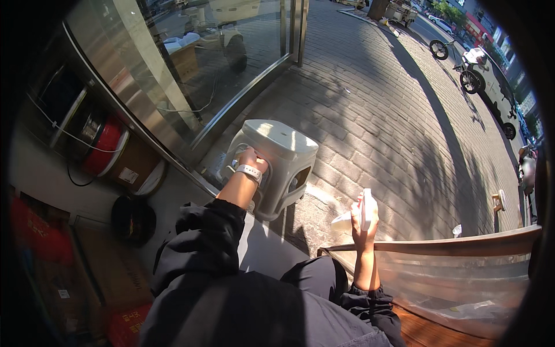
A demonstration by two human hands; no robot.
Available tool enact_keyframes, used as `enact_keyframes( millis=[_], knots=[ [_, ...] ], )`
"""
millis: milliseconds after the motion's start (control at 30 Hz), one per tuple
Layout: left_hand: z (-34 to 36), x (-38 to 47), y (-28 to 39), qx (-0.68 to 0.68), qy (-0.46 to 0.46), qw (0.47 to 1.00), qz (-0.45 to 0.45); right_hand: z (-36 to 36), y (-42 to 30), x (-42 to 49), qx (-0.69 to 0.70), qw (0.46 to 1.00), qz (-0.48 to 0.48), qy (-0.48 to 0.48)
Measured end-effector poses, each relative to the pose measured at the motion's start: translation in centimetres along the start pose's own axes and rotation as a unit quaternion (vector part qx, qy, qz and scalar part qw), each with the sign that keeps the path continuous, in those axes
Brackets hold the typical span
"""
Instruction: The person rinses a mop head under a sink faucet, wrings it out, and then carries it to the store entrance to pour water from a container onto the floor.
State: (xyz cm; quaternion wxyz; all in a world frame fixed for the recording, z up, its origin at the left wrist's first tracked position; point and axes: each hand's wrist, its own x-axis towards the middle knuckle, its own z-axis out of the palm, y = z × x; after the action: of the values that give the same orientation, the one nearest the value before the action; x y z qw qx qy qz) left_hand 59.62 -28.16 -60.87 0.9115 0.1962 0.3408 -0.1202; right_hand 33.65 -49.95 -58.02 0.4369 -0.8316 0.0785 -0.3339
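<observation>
A white plastic stool [282, 135] stands upright at the doorway, its seat partly in sunlight. My left hand [253, 160], with a pale watch strap at the wrist, grips the stool by an opening in its near side. Some fingers are hidden inside that opening. To the right, my right hand [365, 221] is closed around a white object [367, 201] with a flat upright part. A paler piece juts out from it to the left; its exact kind cannot be made out. The right hand is apart from the stool.
A glass door [243, 86] in a metal frame stands beyond the stool. Brick paving [347, 152] stretches outside, with a bicycle [459, 65] farther off. Cable spools [106, 145] and a cardboard box [108, 264] are at left. A clear plastic curtain [455, 273] is at right.
</observation>
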Motion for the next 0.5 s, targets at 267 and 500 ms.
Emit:
enact_keyframes(
  millis=[267, 500],
  knots=[
    [7.3, 18.7, 1.9, -0.036, -0.047, 0.996, -0.066, 3.0, 1.7, 3.3, 0.05, 0.988, 0.143, 0.001],
    [11.5, 27.9, -0.9, 0.096, -0.104, 0.982, -0.124, 12.1, 3.1, 7.2, 0.009, 0.978, 0.208, 0.008]
  ],
)
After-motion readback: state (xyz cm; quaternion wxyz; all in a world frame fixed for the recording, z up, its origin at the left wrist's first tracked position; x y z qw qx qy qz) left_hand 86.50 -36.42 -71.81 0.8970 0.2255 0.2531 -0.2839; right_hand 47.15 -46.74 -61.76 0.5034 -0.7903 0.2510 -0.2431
